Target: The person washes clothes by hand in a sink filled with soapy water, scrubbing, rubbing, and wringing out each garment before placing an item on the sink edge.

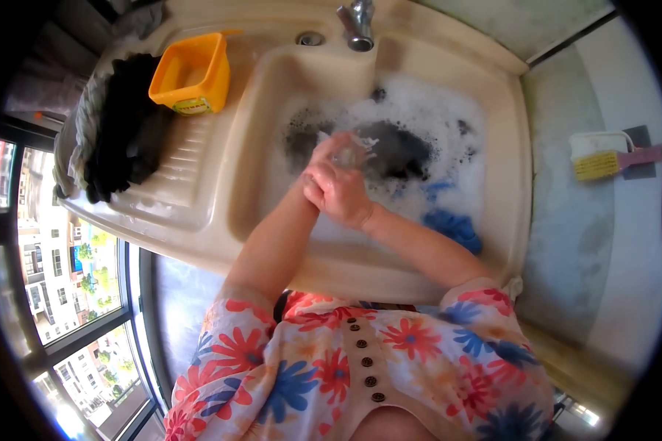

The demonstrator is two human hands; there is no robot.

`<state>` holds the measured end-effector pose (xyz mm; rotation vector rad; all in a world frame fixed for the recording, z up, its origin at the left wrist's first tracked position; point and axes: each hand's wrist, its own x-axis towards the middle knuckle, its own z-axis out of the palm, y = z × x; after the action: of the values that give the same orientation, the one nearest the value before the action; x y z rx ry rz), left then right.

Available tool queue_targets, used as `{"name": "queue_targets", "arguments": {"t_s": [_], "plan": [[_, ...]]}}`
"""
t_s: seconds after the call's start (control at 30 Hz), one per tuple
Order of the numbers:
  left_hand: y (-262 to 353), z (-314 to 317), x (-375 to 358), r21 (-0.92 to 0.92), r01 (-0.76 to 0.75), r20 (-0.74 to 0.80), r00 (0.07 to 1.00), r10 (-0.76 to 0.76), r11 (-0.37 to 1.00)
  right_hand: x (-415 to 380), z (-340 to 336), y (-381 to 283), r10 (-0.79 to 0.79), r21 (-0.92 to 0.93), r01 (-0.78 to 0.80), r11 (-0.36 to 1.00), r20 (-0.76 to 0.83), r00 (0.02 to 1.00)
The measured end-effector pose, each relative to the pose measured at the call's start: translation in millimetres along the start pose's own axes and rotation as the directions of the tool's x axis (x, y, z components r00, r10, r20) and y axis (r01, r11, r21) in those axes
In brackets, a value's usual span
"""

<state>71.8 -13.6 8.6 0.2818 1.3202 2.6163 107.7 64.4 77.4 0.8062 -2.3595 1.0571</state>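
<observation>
Both hands meet over the suds just above the middle of the frame. The right hand (343,197) is closed into a loose fist, fingers curled around a small wet piece of pale cloth (349,151) that pokes out above the knuckles. The left hand (318,167) presses against it from the left side, mostly hidden behind the right; its fingers seem folded onto the same cloth, but how tightly cannot be told. The two hands touch each other, with no gap between them.

The cloth sits above the soapy water (426,125), just left of a dark garment (401,151) that lies half sunk in foam at the centre of the basin. A blue cloth (452,226) rests lower right in the water, close beside the right forearm.

The sink (261,147) walls close the hands in: the left wall stands near the left forearm, the near rim runs under both forearms, and the tap (357,26) hangs at the top centre, well apart from the hands. Most free water lies to the right and above the hands.

On the ribbed draining board at the upper left stands a yellow tub (191,73), with a heap of dark clothes (125,125) beside it. A scrubbing brush (603,160) lies on the ledge at the right edge.

Both forearms rise from the lower centre and converge upward, the wrists bent inward.
</observation>
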Motion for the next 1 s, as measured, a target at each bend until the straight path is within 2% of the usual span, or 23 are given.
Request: {"name": "queue_targets", "arguments": {"t_s": [0.03, 0.07, 0.13, 0.17, 0.2, 0.27, 0.33, 0.37, 0.4, 0.47, 0.5, 0.6, 0.63, 0.7, 0.73, 0.77, 0.8, 0.83, 0.87, 0.9, 0.93, 0.97, 1.0], "plan": [[-5.1, 3.5, 1.1, -0.212, 0.095, -0.157, 0.979, -0.13, 0.973, 3.3, 0.8, 6.1, -0.02, -0.059, 0.018, 0.998, -0.038, 0.999], [-21.8, -7.7, 8.8, -0.4, 0.11, -0.071, 0.986, -0.15, 0.91, 6.5, 1.6, 12.3, -0.04, -0.119, 0.031, 0.992, -0.075, 0.996], [-67.2, -40.0, 32.6, -0.714, 0.166, 0.105, 0.986, -0.13, 0.68, 12.7, 12.7, 59.7, 0.254, -0.098, -0.261, 0.96, -0.084, 0.964], [2.5, 19.5, 25.8, -0.261, 0.432, -0.397, 0.767, -0.504, 0.863, 15.4, 13.1, 92.2, 0.593, -0.093, -0.588, 0.803, 0.041, 0.804], [-4.3, 17.1, 25.3, -0.231, 0.387, -0.302, 0.844, -0.444, 0.893, 11.7, 2.1, 111.1, 0.702, -0.078, -0.699, 0.711, 0.126, 0.701], [-22.3, 13.4, 30.8, -0.227, 0.322, -0.396, 0.832, -0.389, 0.919, -6.6, 5.3, 119.0, 0.73, 0.101, -0.755, 0.648, 0.2, 0.653], [-33.1, -17.3, 38.6, -0.073, 0.369, -0.629, 0.704, -0.33, 0.927, -27.7, 5.0, 143.1, 0.662, -0.072, -0.658, 0.749, 0.05, 0.748], [9.8, -5.4, 32.3, -0.114, 0.483, -0.568, 0.685, -0.456, 0.868, -36.7, 3.8, 153.9, 0.609, -0.155, -0.605, 0.781, -0.02, 0.793], [13.7, -3.8, 31.2, -0.146, 0.513, -0.559, 0.662, -0.499, 0.846, -43.8, -5.1, 165.1, 0.732, -0.216, -0.714, 0.666, 0.004, 0.681], [19.5, 0.5, 30.9, -0.208, 0.573, -0.532, 0.613, -0.584, 0.792, -57.6, 3.2, 159.1, 0.675, -0.316, -0.641, 0.699, -0.003, 0.738], [19.6, 7.5, 29.4, -0.245, 0.583, -0.449, 0.64, -0.624, 0.774, -60.4, 6.1, 150.2, 0.639, -0.357, -0.563, 0.745, 0.142, 0.756], [24.9, 24.5, 24.9, -0.269, 0.725, -0.321, 0.553, -0.769, 0.634, -50.6, -13.3, 154.7, 0.697, -0.486, -0.578, 0.656, 0.096, 0.711], [18.4, 23.2, 27.8, -0.292, 0.77, -0.33, 0.476, -0.816, 0.567, -48.7, -20.6, 166.9, 0.804, -0.109, -0.797, 0.594, 0.082, 0.588], [29.8, 34.4, 28.2, -0.334, 0.759, -0.298, 0.478, -0.827, 0.559, -18.6, -16.5, 115.6, 0.639, -0.151, -0.625, 0.766, 0.071, 0.766], [32.0, 39.8, 27.0, -0.359, 0.755, -0.278, 0.474, -0.835, 0.548, -10.0, -13.9, 81.6, 0.599, -0.033, -0.601, 0.799, 0.144, 0.788], [8.6, 19.4, 27.7, -0.392, 0.695, 0.044, 0.669, -0.742, 0.603, -4.0, -14.3, 52.8, 0.51, 0.105, -0.548, 0.83, 0.254, 0.822], [-16.0, -3.9, 27.7, -0.448, 0.632, 0.347, 0.775, -0.529, 0.632, -4.0, -8.1, 32.6, 0.323, 0.132, -0.347, 0.928, 0.176, 0.93], [-19.2, -7.9, 28.0, -0.275, 0.558, 0.178, 0.83, -0.529, 0.783, 1.5, -0.7, 12.7, 0.041, 0.029, -0.04, 0.999, -0.037, 0.998], [-20.8, -11.9, 27.4, -0.064, 0.48, 0.012, 0.877, -0.48, 0.875, 3.5, 1.3, 16.0, 0.026, 0.021, -0.025, 0.999, -0.074, 0.997], [-26.8, -17.7, 20.7, -0.269, 0.321, 0.051, 0.946, -0.32, 0.908, 5.8, 5.0, 24.3, 0.013, 0.013, -0.012, 1.0, -0.109, 0.994], [-34.3, -21.1, 12.9, -0.47, 0.153, 0.05, 0.988, -0.147, 0.869, 6.4, 7.6, 35.2, 0.001, 0.003, -0.001, 1.0, -0.139, 0.99], [-33.9, -20.4, 21.1, -0.588, 0.224, -0.028, 0.955, -0.296, 0.777, 6.7, 10.6, 56.5, 0.34, -0.023, -0.342, 0.94, -0.068, 0.938], [5.5, 17.6, 32.4, -0.468, 0.402, -0.389, 0.706, -0.592, 0.787, 17.6, 7.6, 70.6, 0.539, -0.153, -0.542, 0.826, -0.062, 0.84]]}}
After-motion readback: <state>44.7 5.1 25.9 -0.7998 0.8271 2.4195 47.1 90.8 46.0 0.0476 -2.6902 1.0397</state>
